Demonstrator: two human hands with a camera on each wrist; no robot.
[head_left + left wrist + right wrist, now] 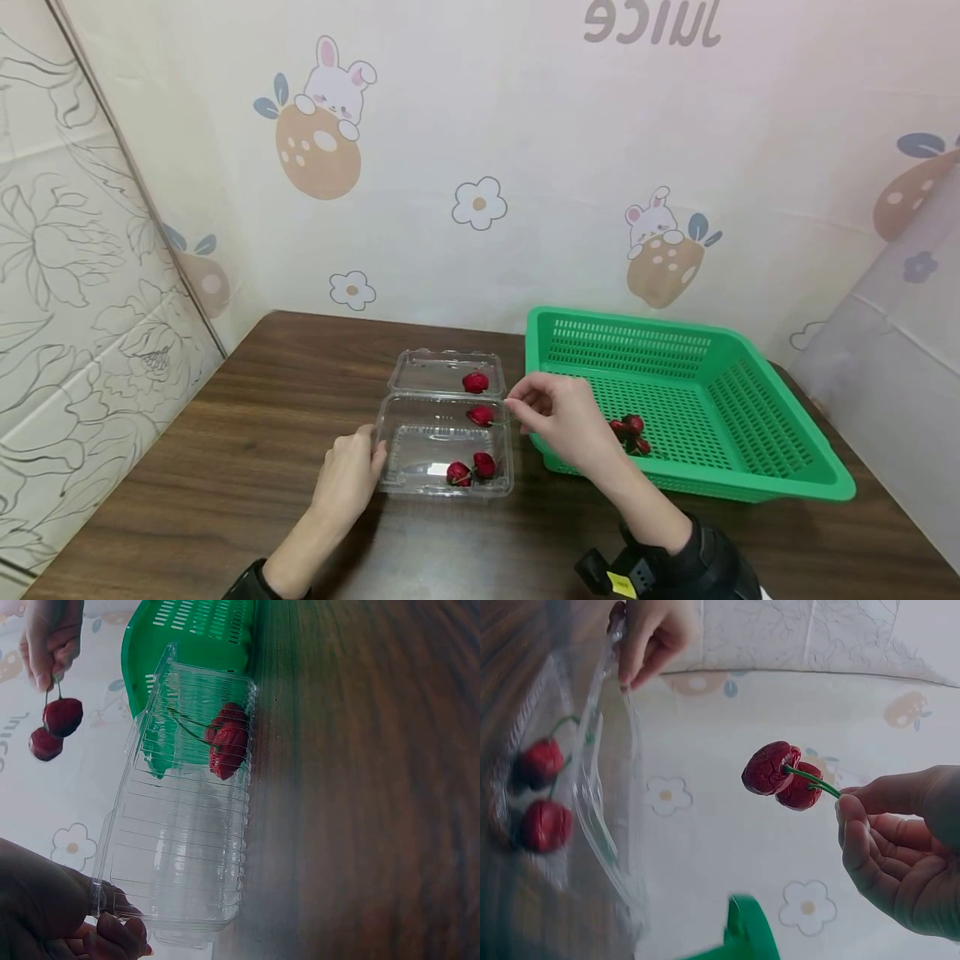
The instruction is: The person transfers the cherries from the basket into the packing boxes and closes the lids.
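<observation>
My right hand (567,418) pinches the green stems (810,778) of a pair of dark red cherries (769,769) between thumb and fingertips. The pair hangs in the air, overlapping the lid and back of a clear plastic clamshell box (420,442) in the head view. That box lies open on the table with its lid (427,372) folded back. At its left side my left hand (347,473) grips the rim, thumb and fingers on either side of the wall. Two more cherries (228,742) with joined green stems rest inside, near the front right.
A green slotted plastic basket (780,487) stands to the right of the box, with several cherries (634,423) in its left part, partly behind my right forearm. Both stand on a dark wooden table (225,467). A printed wall covering (420,250) rises behind the table's back edge.
</observation>
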